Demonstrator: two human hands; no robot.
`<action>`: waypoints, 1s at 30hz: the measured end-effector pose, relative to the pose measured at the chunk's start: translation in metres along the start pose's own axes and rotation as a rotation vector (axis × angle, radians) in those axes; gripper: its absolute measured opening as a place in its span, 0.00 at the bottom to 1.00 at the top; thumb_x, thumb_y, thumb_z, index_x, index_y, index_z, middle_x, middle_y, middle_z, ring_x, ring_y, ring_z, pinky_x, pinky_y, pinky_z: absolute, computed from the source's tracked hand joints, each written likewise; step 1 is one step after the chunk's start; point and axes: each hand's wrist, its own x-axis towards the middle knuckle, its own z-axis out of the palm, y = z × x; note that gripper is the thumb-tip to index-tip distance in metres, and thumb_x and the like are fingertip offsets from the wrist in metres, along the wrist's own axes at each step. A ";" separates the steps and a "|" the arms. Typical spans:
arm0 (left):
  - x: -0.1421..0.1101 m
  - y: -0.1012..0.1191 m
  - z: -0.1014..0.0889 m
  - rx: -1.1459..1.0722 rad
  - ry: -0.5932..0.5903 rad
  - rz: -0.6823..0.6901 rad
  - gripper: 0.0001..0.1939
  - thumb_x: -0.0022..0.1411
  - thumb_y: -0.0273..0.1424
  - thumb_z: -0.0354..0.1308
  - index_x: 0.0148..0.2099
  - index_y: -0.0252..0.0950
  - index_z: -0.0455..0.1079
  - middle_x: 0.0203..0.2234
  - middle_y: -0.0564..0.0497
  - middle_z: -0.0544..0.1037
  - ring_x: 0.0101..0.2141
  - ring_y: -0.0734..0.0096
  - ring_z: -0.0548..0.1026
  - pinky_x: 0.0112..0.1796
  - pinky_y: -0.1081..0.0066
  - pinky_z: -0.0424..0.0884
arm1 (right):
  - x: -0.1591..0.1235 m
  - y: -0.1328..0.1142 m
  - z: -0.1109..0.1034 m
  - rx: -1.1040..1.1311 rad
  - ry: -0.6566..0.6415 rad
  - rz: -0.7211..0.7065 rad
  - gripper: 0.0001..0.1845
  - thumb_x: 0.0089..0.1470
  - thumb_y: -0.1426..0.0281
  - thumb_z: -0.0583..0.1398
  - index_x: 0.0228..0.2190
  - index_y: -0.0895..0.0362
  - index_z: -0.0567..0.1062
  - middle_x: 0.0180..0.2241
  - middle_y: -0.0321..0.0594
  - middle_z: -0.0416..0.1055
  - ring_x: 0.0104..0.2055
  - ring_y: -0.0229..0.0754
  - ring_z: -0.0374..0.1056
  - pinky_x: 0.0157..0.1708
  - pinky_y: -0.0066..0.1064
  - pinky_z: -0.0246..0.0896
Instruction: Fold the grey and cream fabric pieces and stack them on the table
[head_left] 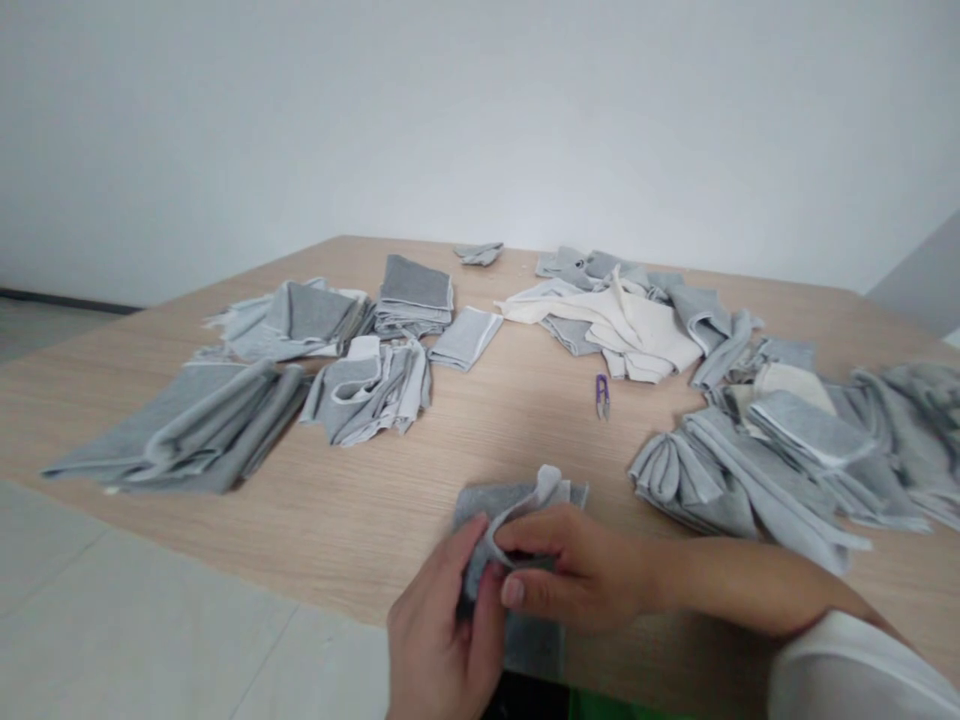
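Observation:
A small grey cloth piece [517,500] lies at the near edge of the wooden table [420,470], with a lighter fold sticking up from it. My left hand [442,640] pinches its near left edge, fingers closed on the fabric. My right hand [577,575] reaches in from the right and grips the folded part of the same cloth, thumb and fingers curled round it. Both hands meet over this one piece.
Piles of grey cloth pieces lie at the left [202,425], centre left [375,385] and right [787,450]. A heap with cream fabric [630,320] sits at the back. Small purple snips [602,395] lie mid-table. Pale floor shows at the lower left.

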 end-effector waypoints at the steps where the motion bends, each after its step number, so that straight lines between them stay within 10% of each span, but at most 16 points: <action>1: 0.000 -0.002 -0.001 -0.020 0.006 -0.026 0.18 0.63 0.32 0.54 0.55 0.40 0.67 0.41 0.49 0.80 0.38 0.67 0.80 0.38 0.72 0.75 | 0.000 0.002 0.000 -0.041 -0.008 -0.011 0.16 0.64 0.61 0.51 0.28 0.58 0.64 0.26 0.32 0.58 0.28 0.33 0.55 0.29 0.26 0.54; 9: -0.001 0.000 0.000 -0.054 0.290 -0.499 0.12 0.62 0.39 0.55 0.42 0.39 0.74 0.30 0.55 0.80 0.29 0.72 0.76 0.32 0.76 0.71 | 0.001 0.014 -0.012 -0.555 -0.131 0.154 0.27 0.56 0.54 0.58 0.51 0.59 0.67 0.39 0.46 0.74 0.37 0.44 0.69 0.36 0.33 0.61; 17: 0.000 -0.001 -0.004 -0.139 0.373 -0.492 0.05 0.58 0.29 0.54 0.34 0.39 0.72 0.25 0.56 0.76 0.26 0.74 0.72 0.27 0.76 0.68 | 0.000 0.028 -0.045 -0.959 -0.326 0.259 0.08 0.56 0.72 0.57 0.33 0.58 0.76 0.36 0.46 0.76 0.43 0.47 0.69 0.43 0.37 0.61; 30: 0.005 -0.013 -0.003 -0.278 -0.232 -0.197 0.09 0.56 0.21 0.49 0.31 0.39 0.67 0.47 0.48 0.77 0.48 0.63 0.75 0.48 0.61 0.71 | 0.007 0.053 -0.063 -1.143 -0.299 0.348 0.13 0.58 0.74 0.53 0.31 0.59 0.78 0.34 0.47 0.75 0.43 0.48 0.67 0.41 0.37 0.60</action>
